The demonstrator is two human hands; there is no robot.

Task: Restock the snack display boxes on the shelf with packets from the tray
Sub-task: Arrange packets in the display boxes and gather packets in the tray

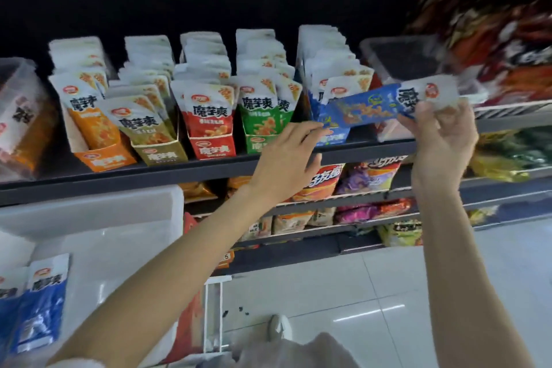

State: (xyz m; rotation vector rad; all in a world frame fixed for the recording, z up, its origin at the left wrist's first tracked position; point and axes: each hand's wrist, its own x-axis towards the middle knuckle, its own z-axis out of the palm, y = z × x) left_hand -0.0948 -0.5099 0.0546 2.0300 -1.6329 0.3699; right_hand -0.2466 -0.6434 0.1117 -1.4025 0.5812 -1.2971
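Shop shelving fills the view, dark above and pale floor tiles below, with a black shelf (179, 170) running across at mid height. At about eight o'clock sits the white tray (98, 218), a few blue packets (44, 302) standing in its near corner. Along the shelf, going rightward, stand the display boxes: orange (101, 158), olive (161, 154), red (213, 149), green (260, 145) and blue (334, 136). All are crowded with upright white-topped packets. Packets and box fronts alike carry the characters 魔芋爽 under a small red oval logo; the finer print is too blurred to read.

Near the centre, the left hand (286, 158) reaches up with fingers straight and relaxed, fingertips at the front of the blue box, gripping nothing. At about two o'clock the right hand (442, 134) pinches the white end of a blue packet (367, 107). That packet lies nearly level, its long axis running from the right hand toward nine o'clock, its blue end just over the blue box. A clear bin (403, 60) sits behind it.

The move ahead likely turns on tipping the packet upright and dropping it into the blue box. The left hand is nearer the box and seems placed to steady it or part the row.
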